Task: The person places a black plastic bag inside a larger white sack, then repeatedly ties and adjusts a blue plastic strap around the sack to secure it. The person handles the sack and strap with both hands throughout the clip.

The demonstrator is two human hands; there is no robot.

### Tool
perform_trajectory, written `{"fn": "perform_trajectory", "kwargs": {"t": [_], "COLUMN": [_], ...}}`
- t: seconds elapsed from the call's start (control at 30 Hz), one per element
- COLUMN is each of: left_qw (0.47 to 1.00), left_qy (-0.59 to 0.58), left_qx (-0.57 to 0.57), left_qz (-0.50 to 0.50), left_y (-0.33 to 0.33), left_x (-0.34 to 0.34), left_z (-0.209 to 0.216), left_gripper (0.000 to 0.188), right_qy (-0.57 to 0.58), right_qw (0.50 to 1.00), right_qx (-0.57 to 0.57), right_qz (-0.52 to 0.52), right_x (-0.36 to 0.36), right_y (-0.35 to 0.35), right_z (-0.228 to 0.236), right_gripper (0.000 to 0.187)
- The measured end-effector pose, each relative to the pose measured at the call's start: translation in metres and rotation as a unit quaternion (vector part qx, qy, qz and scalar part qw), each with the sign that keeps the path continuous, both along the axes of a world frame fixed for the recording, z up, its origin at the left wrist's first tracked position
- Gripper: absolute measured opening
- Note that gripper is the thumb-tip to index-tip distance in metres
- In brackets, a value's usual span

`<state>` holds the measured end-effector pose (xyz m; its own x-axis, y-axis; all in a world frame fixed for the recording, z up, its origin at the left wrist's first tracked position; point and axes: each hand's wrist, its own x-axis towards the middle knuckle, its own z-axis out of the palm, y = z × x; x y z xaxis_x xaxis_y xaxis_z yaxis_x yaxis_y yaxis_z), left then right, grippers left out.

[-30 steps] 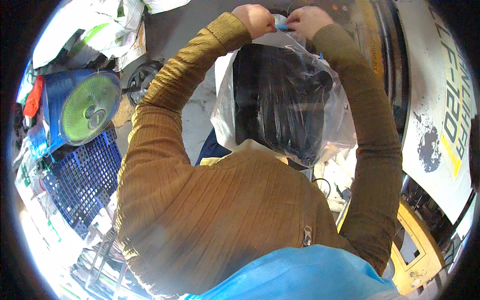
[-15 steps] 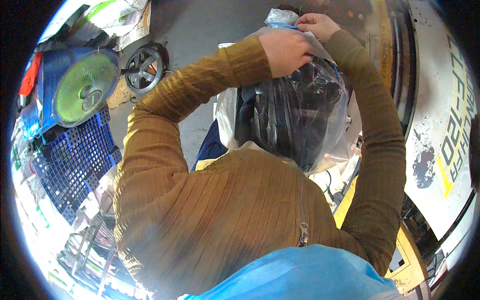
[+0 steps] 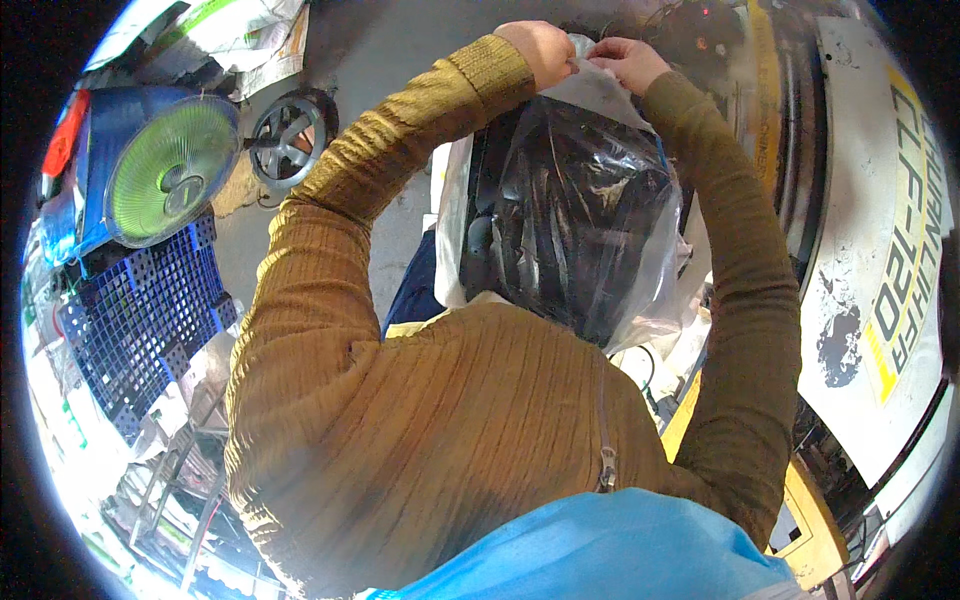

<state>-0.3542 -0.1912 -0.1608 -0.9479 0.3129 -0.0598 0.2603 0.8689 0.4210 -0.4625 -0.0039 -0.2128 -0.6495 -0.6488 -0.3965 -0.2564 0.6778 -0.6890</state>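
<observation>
A large clear plastic bag [image 3: 640,262] stands in front of me, with glossy black contents [image 3: 560,215] showing through it. Both of my arms reach forward around the bag to its gathered top. My left hand [image 3: 541,52] is closed on the bag's mouth from the left side. Just to its right, my right hand [image 3: 630,66] pinches the same gathered plastic between thumb and fingers. Between the two hands a pale twist of the bag shows. What exactly the black contents are, I cannot make out.
At left, a green-bladed fan [image 3: 172,172] stands beside blue plastic crates [image 3: 150,310]. A black wheel [image 3: 290,138] is on the grey floor beyond my left arm. Close on my right is a white machine panel [image 3: 880,250], with a yellow frame [image 3: 808,520] lower down.
My left hand has moved farther away and slightly left, off the near side of the bag and up to its top. The bag's neck has drawn tighter, and the blue strip there no longer shows.
</observation>
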Motion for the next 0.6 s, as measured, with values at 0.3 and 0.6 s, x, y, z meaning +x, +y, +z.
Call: {"fn": "perform_trajectory", "kwargs": {"t": [0.3,0.6], "left_qw": [0.984,0.974], "left_qy": [0.095,0.086], "left_qx": [0.141,0.191], "left_qz": [-0.047,-0.088], "left_y": [0.007,0.02], "left_x": [-0.033,-0.053], "left_z": [-0.028,-0.031], "left_gripper": [0.02,0.022], "right_qy": [-0.163,-0.255], "right_qw": [0.985,0.966], "right_qx": [-0.056,-0.019], "right_qz": [-0.006,0.045], "right_x": [-0.018,-0.034], "right_y": [0.018,0.029], "right_z": [-0.034,-0.041], "right_gripper": [0.025,0.028]}}
